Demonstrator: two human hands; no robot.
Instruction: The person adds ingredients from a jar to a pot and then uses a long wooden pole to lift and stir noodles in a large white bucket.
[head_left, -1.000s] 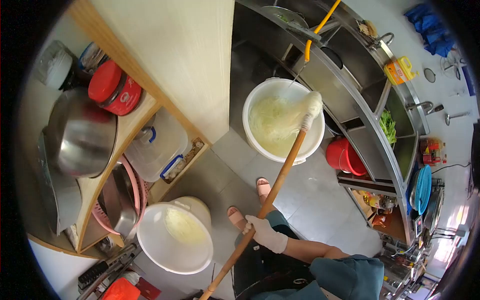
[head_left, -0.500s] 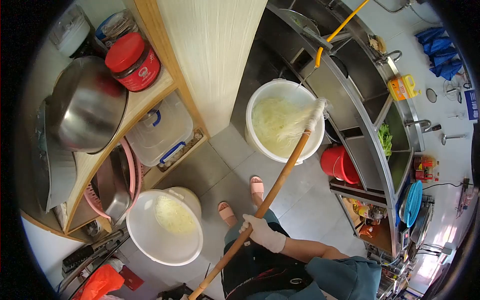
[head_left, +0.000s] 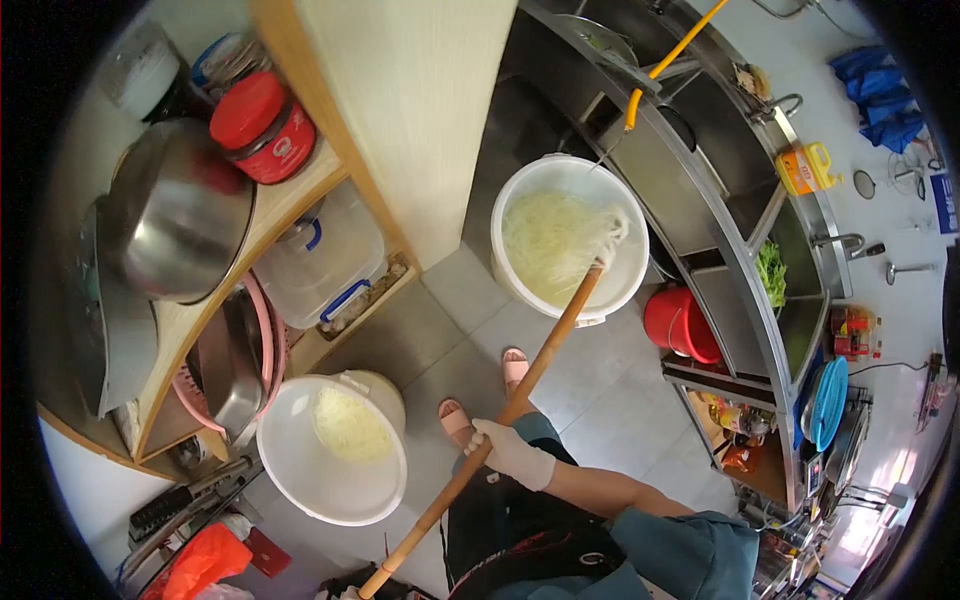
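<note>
My right hand (head_left: 513, 457), in a white glove, is closed round the middle of a long wooden pole (head_left: 535, 375). A sliver of white glove, my left hand (head_left: 350, 594), shows at the pole's lower end by the bottom edge; most of it is out of view. The pole's far end dips into a large white bucket (head_left: 504, 262) of cloudy liquid and pale thin shreds (head_left: 545, 235). Whitish strands cling around that tip. A yellow hose (head_left: 660, 65) with a thin metal end points down at the bucket's rim.
A second white bucket (head_left: 285, 480), tilted, holds more pale shreds at left. A red bucket (head_left: 682, 325) stands beside the steel sink counter (head_left: 735, 290). Wooden shelves (head_left: 300, 190) with a steel bowl (head_left: 180, 215) and red-lidded jar (head_left: 262, 128) line the left. Pink slippers (head_left: 455, 422) are on the tiled floor.
The pole's far end has moved down and left, from over the bucket's right rim into its contents. My right hand has shifted slightly left and down with the pole.
</note>
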